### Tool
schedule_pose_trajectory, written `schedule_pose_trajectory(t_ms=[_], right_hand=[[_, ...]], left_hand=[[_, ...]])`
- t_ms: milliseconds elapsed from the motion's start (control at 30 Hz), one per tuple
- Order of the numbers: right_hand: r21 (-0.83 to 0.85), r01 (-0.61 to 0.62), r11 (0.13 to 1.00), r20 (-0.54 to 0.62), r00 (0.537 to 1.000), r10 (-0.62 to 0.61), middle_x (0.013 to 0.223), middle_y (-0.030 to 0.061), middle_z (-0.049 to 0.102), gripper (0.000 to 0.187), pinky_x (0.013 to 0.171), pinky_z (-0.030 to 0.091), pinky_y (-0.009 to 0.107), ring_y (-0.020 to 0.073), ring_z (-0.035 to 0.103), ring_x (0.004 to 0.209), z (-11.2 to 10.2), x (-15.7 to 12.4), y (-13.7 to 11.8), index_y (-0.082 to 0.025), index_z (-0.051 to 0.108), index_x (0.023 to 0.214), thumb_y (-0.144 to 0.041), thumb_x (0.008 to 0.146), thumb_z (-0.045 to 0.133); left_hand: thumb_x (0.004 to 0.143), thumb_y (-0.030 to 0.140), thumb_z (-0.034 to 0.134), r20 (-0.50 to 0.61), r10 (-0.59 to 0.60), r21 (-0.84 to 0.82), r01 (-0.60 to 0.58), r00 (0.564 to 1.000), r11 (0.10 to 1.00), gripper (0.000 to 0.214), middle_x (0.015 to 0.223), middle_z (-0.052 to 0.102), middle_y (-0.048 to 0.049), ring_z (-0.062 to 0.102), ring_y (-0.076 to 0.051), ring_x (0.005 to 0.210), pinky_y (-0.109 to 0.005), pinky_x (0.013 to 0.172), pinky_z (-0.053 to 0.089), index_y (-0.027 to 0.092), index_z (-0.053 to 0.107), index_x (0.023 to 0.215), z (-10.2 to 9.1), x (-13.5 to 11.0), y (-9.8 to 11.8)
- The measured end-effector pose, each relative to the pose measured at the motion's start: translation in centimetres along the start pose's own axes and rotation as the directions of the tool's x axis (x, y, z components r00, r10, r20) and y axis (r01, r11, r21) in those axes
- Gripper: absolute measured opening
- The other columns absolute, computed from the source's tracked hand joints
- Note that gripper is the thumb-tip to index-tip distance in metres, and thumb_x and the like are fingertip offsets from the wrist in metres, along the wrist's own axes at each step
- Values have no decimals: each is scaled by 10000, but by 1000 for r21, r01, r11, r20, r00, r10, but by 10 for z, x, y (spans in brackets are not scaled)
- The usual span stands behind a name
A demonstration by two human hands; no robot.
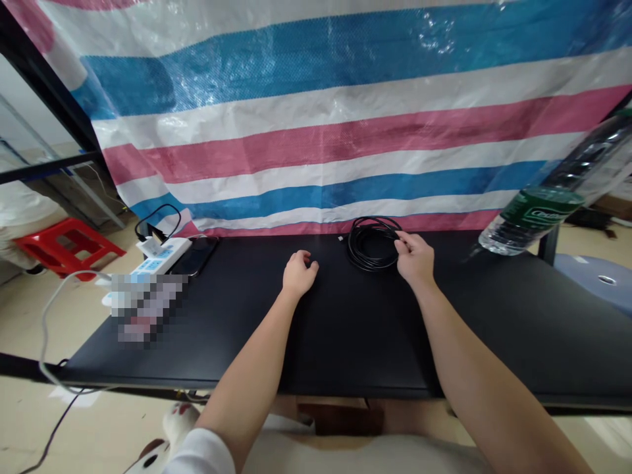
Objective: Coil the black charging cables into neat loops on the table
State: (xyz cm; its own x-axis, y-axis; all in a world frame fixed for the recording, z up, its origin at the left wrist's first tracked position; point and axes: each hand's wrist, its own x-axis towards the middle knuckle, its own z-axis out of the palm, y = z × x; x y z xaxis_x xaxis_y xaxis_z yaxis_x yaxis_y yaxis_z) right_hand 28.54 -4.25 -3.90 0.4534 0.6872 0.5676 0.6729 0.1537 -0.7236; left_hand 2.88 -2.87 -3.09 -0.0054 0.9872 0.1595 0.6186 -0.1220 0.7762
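Observation:
A coiled black cable (352,250) lies on the black tabletop (345,329) close to the striped sheet. A small light-coloured connector (340,238) shows just left of the coil. My right hand (415,258) pinches the right side of the coil between thumb and fingers. To the left of the coil and apart from it, my left hand (300,273) rests on the table. Its fingers are loosely bent, with the thumb held away from them, and nothing is in it.
A tall water bottle (533,210) with a green label stands at the right. On the left are a white power strip (160,260) with plugs, a dark phone (196,255) and a blurred-out item. The striped sheet (316,145) hangs behind the table; a red stool (69,247) stands beyond.

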Motion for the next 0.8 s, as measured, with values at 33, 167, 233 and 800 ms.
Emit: schedule_pose_trajectory(t_ms=[33,167,233,800], right_hand=[[-4,36,999,1,999,-36,794,55,639,284,763,489,388,215,587,720,0,-1,-2,-201,722,924,-288,752,514],[-43,80,996,-29,996,-82,831,70,641,294,789,485,382,232,597,787,0,-3,-8,-207,713,927,-330,804,476],[-56,67,996,-64,995,-71,853,75,643,301,808,484,378,235,601,821,0,-4,-8,-205,698,926,-345,823,452],[5,-71,997,-295,953,70,892,101,631,358,861,466,425,238,582,888,-1,-5,2,-171,651,952,-346,875,348]], left_hand=[[726,193,645,-1,5,-3,-5,1000,1000,124,899,660,-66,637,-220,890,-350,822,492,209,621,846,0,0,-1],[725,214,657,-34,22,-27,-23,999,999,137,894,655,-61,635,-214,881,-353,830,496,208,631,860,2,2,-3],[731,225,662,-69,29,-65,-34,997,997,179,941,656,-73,634,-210,886,-357,846,496,194,642,906,2,1,-2],[858,268,518,-23,51,-513,-55,998,856,114,578,552,39,529,-108,547,-242,610,454,199,582,793,10,1,0]])
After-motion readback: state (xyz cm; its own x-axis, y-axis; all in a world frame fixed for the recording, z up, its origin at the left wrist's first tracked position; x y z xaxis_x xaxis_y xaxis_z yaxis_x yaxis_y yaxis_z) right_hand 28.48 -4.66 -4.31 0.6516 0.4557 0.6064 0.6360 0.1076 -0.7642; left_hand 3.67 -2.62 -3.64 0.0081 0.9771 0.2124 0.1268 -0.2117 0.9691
